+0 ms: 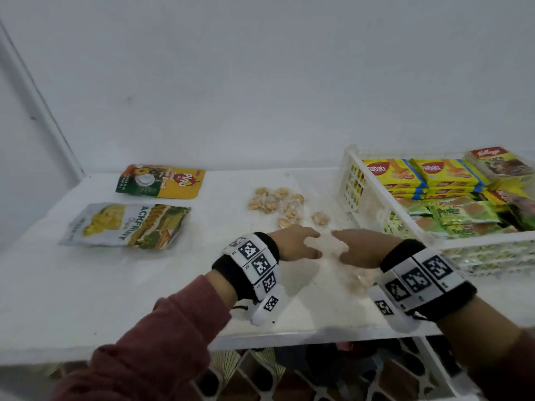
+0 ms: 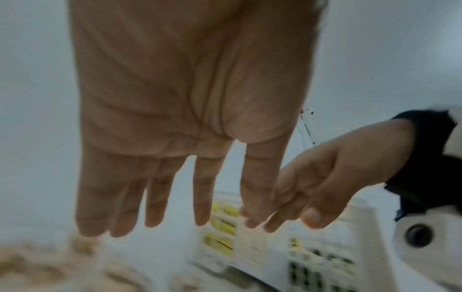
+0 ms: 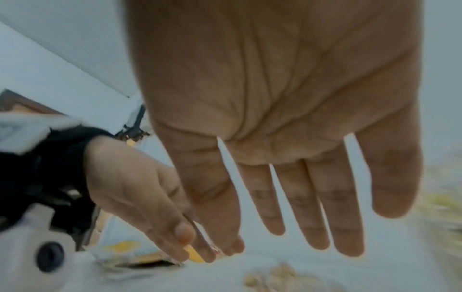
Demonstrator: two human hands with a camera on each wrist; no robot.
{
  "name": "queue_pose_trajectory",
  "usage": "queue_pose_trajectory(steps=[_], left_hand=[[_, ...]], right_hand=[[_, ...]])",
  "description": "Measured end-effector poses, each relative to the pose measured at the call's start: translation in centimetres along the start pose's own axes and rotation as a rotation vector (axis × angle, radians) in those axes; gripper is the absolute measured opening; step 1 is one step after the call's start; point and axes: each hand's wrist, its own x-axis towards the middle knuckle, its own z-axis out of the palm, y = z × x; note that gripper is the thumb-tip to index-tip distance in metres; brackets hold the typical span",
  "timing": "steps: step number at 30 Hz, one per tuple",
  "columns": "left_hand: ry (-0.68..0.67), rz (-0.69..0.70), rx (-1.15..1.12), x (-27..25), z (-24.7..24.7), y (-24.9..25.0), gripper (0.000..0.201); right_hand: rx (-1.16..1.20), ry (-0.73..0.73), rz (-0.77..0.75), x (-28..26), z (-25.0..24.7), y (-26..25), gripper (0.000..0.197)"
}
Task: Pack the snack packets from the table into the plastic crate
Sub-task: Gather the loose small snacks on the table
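Both hands hover low over the middle of the white table, fingertips nearly meeting. My left hand has straight, spread fingers and holds nothing. My right hand is equally flat and empty. Several small clear snack packets lie just beyond the hands, and one more packet lies under my right wrist. The white plastic crate stands at the right and holds yellow wafer packs, green bun packets and a cereal pack.
A jackfruit chips bag lies flat at the left, with a yellow-green fruit snack bag behind it near the wall. The table's front edge runs just below my wrists. Patterned floor shows beneath.
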Motion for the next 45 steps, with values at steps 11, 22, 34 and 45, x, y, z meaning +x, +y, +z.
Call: queue_pose_trajectory(steps=[11, 22, 34, 45], left_hand=[[0.197, -0.76, 0.316, -6.2, -6.9, -17.7, 0.075], [0.06, -0.57, 0.294, -8.2, -7.8, -23.5, 0.06], [0.033, -0.575, 0.263, -8.4, -8.5, -25.4, 0.094], [-0.044, -0.523, 0.336, -7.9, -7.6, -25.7, 0.085]], right_hand=[[-0.028, 0.105, -0.512, 8.9, -3.8, -16.0, 0.048], [-0.326, -0.061, -0.6, 16.5, -2.4, -26.4, 0.036], [0.092, 0.326, -0.773, 18.5, -4.9, -24.5, 0.017], [0.426, 0.748, -0.709, 15.8, -9.9, -21.1, 0.016]])
